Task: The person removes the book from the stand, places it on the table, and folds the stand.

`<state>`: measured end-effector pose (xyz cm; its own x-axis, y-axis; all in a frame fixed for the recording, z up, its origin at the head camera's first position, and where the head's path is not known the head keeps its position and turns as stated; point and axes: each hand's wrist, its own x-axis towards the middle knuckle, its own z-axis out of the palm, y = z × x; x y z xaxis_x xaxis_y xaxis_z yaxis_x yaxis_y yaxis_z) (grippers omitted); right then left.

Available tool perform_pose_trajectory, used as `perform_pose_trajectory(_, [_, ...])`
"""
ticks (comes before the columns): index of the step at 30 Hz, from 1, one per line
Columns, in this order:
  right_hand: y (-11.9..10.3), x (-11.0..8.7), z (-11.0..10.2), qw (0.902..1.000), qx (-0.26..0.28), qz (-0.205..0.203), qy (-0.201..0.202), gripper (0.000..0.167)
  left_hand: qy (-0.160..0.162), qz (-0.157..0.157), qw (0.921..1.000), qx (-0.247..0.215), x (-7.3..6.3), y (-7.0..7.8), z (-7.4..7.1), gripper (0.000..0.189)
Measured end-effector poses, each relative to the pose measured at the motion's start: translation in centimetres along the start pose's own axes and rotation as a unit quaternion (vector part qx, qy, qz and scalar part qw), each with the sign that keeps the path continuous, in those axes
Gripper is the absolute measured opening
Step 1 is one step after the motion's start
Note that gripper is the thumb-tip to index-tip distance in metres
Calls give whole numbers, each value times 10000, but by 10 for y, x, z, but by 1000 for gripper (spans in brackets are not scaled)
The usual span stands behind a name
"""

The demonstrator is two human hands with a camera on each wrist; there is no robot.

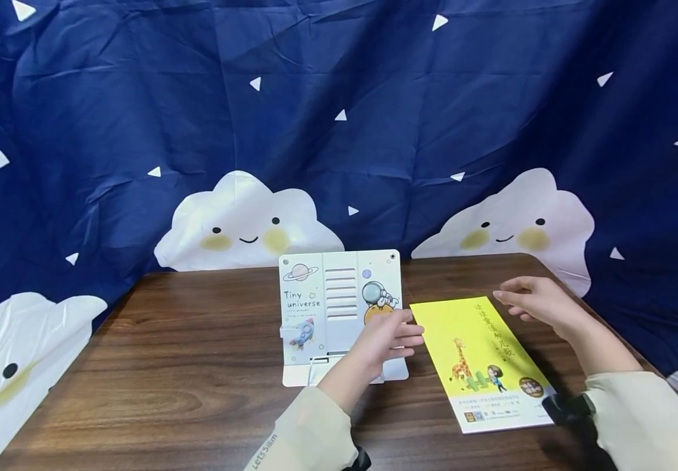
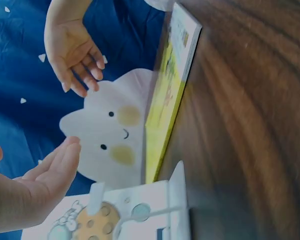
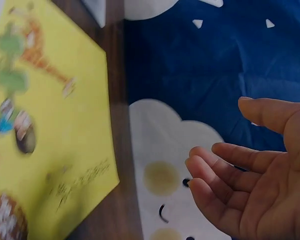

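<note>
A yellow book [image 1: 468,340] with a giraffe and a child on its cover lies flat on the right half of the table. Over its far right edge hovers my right hand [image 1: 536,302], fingers loosely bent and holding nothing. My left hand [image 1: 383,340] is in front of a white book stand [image 1: 339,333] printed with an astronaut and a rocket, fingers pointing toward the book's left edge. In the left wrist view, the left palm [image 2: 35,190] is empty, above the stand. The right wrist view shows the right hand [image 3: 255,185] with spread fingers, beside the book.
The dark wooden table [image 1: 168,366] extends to the left of the stand. Behind it hangs a blue cloth [image 1: 292,131] with white triangles and smiling clouds. A dark band [image 1: 569,407] sits at the right wrist, overlapping the book's near right corner in the head view.
</note>
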<state>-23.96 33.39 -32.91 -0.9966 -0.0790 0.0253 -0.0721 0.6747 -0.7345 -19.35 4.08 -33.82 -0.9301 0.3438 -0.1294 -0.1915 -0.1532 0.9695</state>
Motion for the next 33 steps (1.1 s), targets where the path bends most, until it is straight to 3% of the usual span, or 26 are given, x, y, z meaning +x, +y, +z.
perform_pose_trajectory(5, [-56,-14,7,9998,139,-91,-51,68,-52,175,9996,197,-4,10,-11,44])
perform_pose_trajectory(9, [-75,-13,14,9994,241,-171,-164,60,26,371,9990,241,-8,18,-24,43])
perform_pose_trajectory(20, [-95,-6,35,9961,750,-276,-364,56,347,560,9964,531,-19,32,-70,47])
perform_pose_trajectory(33, [-103,0,65,9901,1292,-378,-388,50,620,899,9922,593,-31,38,-102,46])
